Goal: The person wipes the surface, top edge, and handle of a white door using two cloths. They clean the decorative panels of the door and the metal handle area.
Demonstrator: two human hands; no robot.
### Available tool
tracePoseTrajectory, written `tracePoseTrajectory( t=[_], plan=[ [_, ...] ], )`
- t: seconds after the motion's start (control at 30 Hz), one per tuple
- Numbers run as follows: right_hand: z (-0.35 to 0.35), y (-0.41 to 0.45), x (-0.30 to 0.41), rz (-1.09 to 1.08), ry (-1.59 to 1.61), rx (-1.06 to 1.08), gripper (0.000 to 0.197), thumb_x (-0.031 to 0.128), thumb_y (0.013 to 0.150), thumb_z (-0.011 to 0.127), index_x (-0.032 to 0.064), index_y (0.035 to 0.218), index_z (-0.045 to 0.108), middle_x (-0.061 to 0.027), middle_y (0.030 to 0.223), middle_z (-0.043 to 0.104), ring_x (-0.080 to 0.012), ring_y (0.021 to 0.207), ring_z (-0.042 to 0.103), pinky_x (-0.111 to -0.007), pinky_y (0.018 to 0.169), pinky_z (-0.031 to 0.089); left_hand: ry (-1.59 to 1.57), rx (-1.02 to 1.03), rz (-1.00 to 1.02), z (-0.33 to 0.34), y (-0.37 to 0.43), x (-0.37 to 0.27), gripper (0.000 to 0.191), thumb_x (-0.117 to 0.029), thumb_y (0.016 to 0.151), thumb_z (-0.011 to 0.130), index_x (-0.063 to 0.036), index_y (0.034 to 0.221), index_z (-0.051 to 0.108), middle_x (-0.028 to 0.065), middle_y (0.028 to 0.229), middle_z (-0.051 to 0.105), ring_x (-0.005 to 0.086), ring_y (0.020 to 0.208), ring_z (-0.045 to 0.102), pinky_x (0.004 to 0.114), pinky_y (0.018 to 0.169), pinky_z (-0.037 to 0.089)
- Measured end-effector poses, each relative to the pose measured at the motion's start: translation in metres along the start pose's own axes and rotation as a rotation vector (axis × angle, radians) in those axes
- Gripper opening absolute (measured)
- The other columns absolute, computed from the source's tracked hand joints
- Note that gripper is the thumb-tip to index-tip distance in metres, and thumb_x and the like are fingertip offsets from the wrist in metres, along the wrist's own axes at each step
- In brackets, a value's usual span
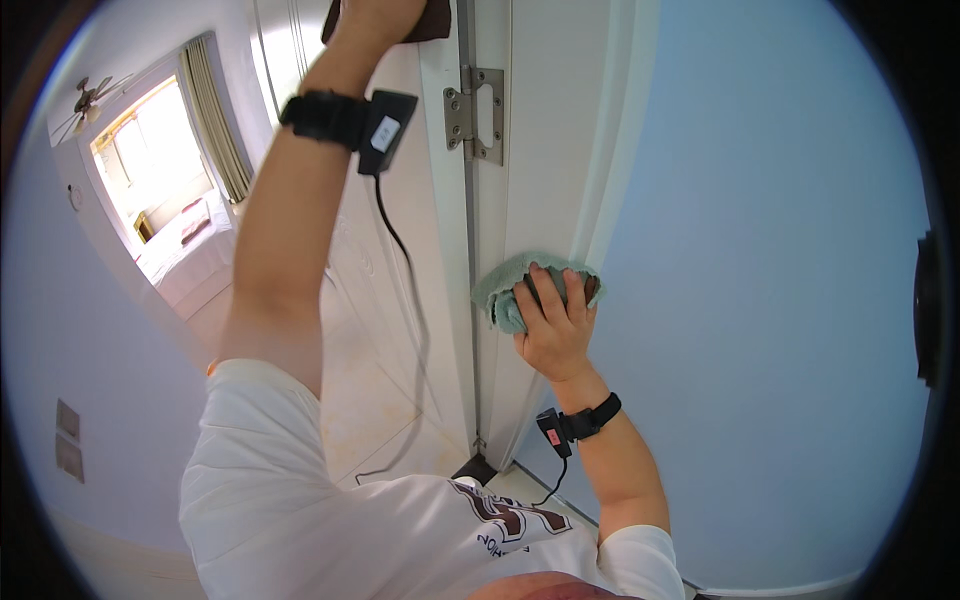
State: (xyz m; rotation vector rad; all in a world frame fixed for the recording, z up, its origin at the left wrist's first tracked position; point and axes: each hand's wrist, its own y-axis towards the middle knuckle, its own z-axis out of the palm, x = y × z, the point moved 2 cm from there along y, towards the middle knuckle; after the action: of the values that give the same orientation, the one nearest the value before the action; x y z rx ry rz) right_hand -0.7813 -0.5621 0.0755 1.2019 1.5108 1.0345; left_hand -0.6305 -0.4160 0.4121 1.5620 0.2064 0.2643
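At the picture's top edge, my left hand [382, 16] is partly cut off, on a dark brown cloth [435, 21] against the upper part of the white door [405, 247]. My right hand [556, 330] holds a bunched green cloth [510, 281] flat against the white door frame [551, 150], its fingers spread over the folds. Something dark brown shows between those fingers. A metal hinge [487, 116] joins door and frame, above my right hand and to the right of my left wrist.
Each wrist bears a black strapped device with a cable; the left cable [409, 262] hangs before the door. A blue wall [750, 262] lies right of the frame. At the left are a window, a curtain [214, 112], a bed [187, 247] and a ceiling fan [88, 101].
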Motion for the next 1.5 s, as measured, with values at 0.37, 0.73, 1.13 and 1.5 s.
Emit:
tracePoseTrajectory(
  t=[0.37,0.73,1.13,1.5],
  plan=[
    [0.000,0.011,-0.001,0.031,0.048,-0.060,0.024,0.017,0.075,0.062,0.0151,0.098,0.070,0.0001,0.130,0.056,-0.0292,0.132,0.035,-0.051,0.106,0.029,0.199,0.196,-0.483,-0.003,-0.339,0.007,0.097,-0.040,0.075,0.076,0.0126,0.140,0.026,0.0351,0.141,0.030,0.0521,0.134,0.025,0.055,0.112,0.020],
    [-0.060,0.307,-0.056,-0.265,-0.230,-0.281,0.062,0.007,0.073,0.063,-0.0034,0.132,0.046,-0.0204,0.146,0.036,-0.0407,0.139,0.024,-0.044,0.116,0.021,0.096,0.091,-0.209,-0.001,-0.410,0.010,0.100,-0.020,0.065,0.083,0.0035,0.141,0.022,0.0295,0.134,0.037,0.0521,0.120,0.037,0.064,0.097,0.032],
    [-0.013,0.068,-0.011,-0.057,-0.204,0.036,0.080,0.036,0.083,0.060,-0.0028,0.144,0.026,-0.0295,0.148,0.023,-0.0523,0.136,0.020,-0.061,0.110,0.020,-0.070,0.033,-0.183,-0.006,-0.397,-0.006,0.084,-0.019,0.061,0.079,0.0006,0.133,0.042,0.0293,0.137,0.035,0.0541,0.128,0.030,0.067,0.103,0.024],
    [-0.082,0.306,-0.062,0.329,0.907,0.065,0.050,0.019,0.081,0.067,-0.0028,0.123,0.053,-0.0184,0.124,0.056,-0.0362,0.121,0.046,-0.043,0.106,0.033,-0.086,0.103,-0.189,-0.016,-0.382,-0.010,0.065,-0.025,0.064,0.072,0.0008,0.121,0.055,0.0250,0.136,0.041,0.0544,0.128,0.030,0.069,0.104,0.022]
  ],
)
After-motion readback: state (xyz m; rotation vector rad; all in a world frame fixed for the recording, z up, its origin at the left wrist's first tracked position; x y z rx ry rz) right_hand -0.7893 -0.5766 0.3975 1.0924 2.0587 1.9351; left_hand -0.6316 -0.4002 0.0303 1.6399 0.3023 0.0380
